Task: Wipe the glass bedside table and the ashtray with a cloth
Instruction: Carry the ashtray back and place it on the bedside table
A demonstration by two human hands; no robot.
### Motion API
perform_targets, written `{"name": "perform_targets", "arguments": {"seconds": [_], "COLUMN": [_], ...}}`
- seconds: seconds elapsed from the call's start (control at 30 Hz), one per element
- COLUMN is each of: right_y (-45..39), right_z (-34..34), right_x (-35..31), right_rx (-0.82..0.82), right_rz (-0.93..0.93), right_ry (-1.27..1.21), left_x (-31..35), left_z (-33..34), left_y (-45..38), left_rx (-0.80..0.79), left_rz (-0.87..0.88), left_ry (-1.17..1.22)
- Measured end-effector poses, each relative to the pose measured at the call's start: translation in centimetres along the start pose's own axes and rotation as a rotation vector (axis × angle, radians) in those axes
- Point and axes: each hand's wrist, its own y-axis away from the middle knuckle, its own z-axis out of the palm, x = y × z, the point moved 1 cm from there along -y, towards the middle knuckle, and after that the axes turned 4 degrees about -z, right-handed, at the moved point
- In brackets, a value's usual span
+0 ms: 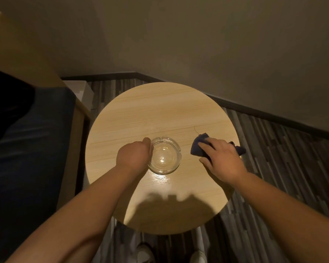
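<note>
A round, light wood-grain bedside table (156, 112) fills the middle of the view. A clear glass ashtray (165, 155) stands on it a little in front of centre. My left hand (134, 155) grips the ashtray's left rim, thumb at its far edge. To the right, a dark blue cloth (197, 147) lies bunched on the tabletop near the right edge. My right hand (221, 158) presses down on the cloth with fingers spread over it, covering most of it.
A dark blue bed or sofa with a wooden frame (36, 139) borders the table on the left. Walls with a dark skirting board (273, 114) close in behind and to the right. Striped flooring (283, 168) surrounds the table. My shoes (144, 253) show below.
</note>
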Motion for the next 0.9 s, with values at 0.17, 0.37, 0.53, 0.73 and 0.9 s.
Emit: {"name": "perform_targets", "arguments": {"seconds": [0.17,0.37,0.53,0.73,0.9], "right_y": [1.4,1.8,-0.6,-1.1,-1.0], "right_z": [-0.8,0.4,2.4,2.9,1.8], "right_x": [-2.9,-8.8,-9.0,-9.0,-9.4], "right_rx": [0.121,-0.04,-0.014,0.087,0.119], "right_rz": [0.061,0.03,0.077,0.102,0.093], "right_ry": [-0.068,-0.509,-0.47,-0.535,-0.585], "left_x": [-1.8,-3.2,-2.7,-2.5,-2.3], "left_z": [0.6,0.6,1.6,2.4,1.9], "left_y": [1.4,3.9,3.3,2.8,3.2], "left_rx": [-0.043,-0.047,-0.033,0.005,0.005], "left_rz": [-0.014,0.116,0.16,0.119,0.116], "left_ry": [0.337,0.391,0.324,0.441,0.483]}}
